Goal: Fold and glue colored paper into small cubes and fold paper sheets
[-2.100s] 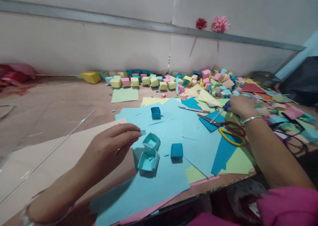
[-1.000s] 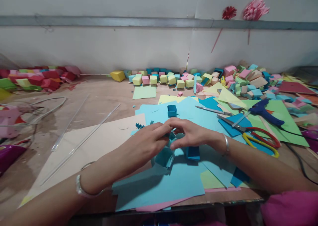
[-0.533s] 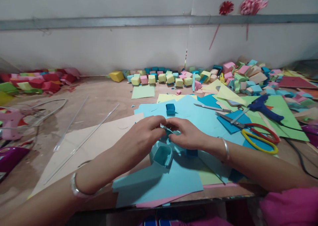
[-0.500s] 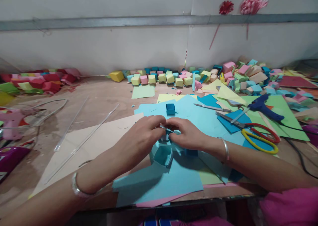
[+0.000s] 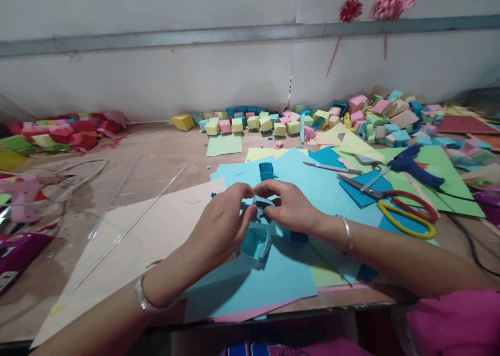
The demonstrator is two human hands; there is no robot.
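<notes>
Between my left hand (image 5: 230, 215) and my right hand (image 5: 287, 207) is a small piece of folded light-blue paper (image 5: 261, 204), with the fingers of both hands closed on it. Part of the piece is hidden by the fingertips. Just below it, an open light-blue paper box (image 5: 255, 243) rests on light-blue paper sheets (image 5: 253, 288). Beyond my hands stands a small dark-blue paper box (image 5: 266, 171), its open side up. Another dark-blue piece (image 5: 298, 237) lies beneath my right wrist.
Scissors (image 5: 390, 199) with red and yellow handles lie on the right, near a blue glue gun (image 5: 416, 164). Clear glue sticks (image 5: 133, 223) and a pink glue gun (image 5: 23, 194) are at left. Colored paper boxes (image 5: 253, 122) line the wall. A thin blade (image 5: 332, 168) lies on the paper.
My left hand and forearm have shifted slightly right, and the light-blue piece shows more between my fingers. The view has tilted a little. The boxes on the table stay put.
</notes>
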